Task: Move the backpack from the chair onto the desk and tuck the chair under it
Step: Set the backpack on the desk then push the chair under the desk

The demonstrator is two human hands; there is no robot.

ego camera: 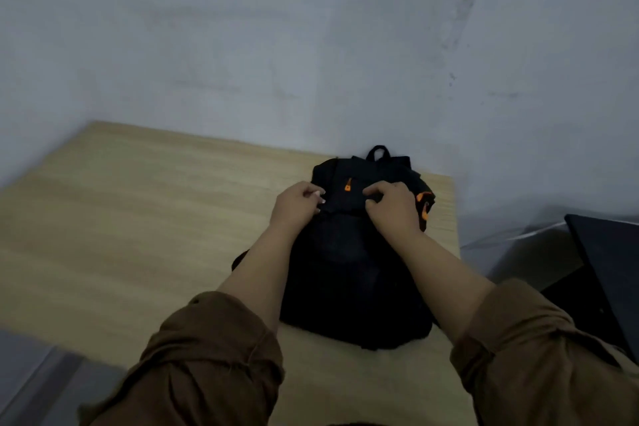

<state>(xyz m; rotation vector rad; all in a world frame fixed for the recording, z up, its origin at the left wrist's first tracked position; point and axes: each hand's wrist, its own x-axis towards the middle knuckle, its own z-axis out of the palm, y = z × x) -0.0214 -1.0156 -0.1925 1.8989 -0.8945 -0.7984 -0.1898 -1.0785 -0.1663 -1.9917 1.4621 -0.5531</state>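
Observation:
A black backpack [349,273] with orange zipper pulls lies flat on the light wooden desk [131,218], near the desk's right side, its top loop pointing at the wall. My left hand [295,206] and my right hand [392,207] rest on its upper part, fingers curled and pinching the black fabric. Both forearms stretch over the bag, with brown sleeves rolled up. The chair is not clearly visible; a dark shape [608,273] at the right edge may be part of it.
A grey-white wall [276,45] stands right behind the desk. The desk's right edge runs just past the backpack. Grey floor [31,377] shows at the lower left and beside the desk on the right.

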